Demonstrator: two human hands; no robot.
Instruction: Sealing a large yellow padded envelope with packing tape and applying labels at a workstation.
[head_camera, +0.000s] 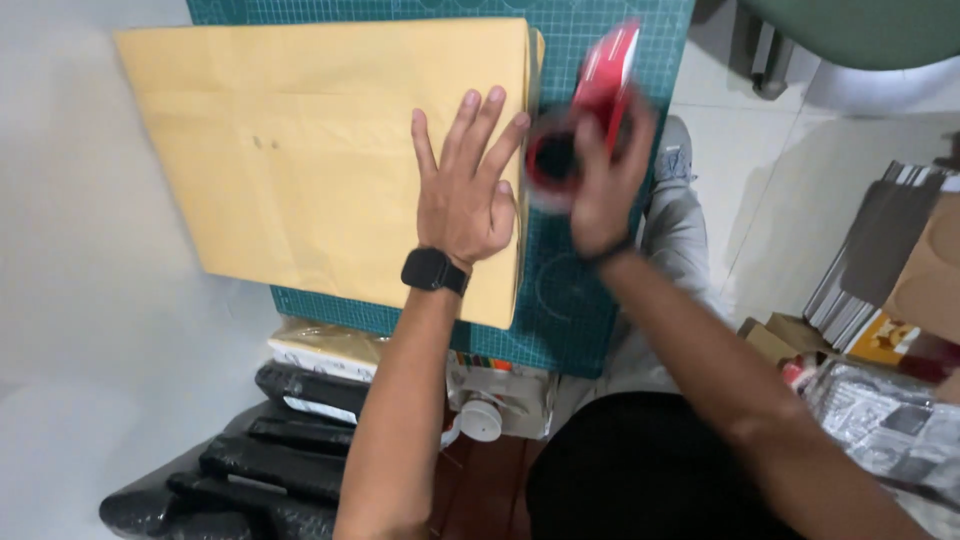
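A flat parcel wrapped in yellow-brown paper (300, 150) lies on a green cutting mat (575, 310). My left hand (465, 190), with a black watch on the wrist, presses flat on the parcel near its right edge, fingers spread. My right hand (605, 185) grips a red tape dispenser (600, 85) just right of the parcel's edge, above the mat. The dispenser and this hand are blurred by motion.
Black wrapped packages (270, 450) and a white-wrapped parcel (320, 352) lie below the mat. At the right are cardboard pieces (930, 270), grey sheets (860, 260) and printed paper (880, 420). A chair base (770, 60) stands at the top right on the pale tiled floor.
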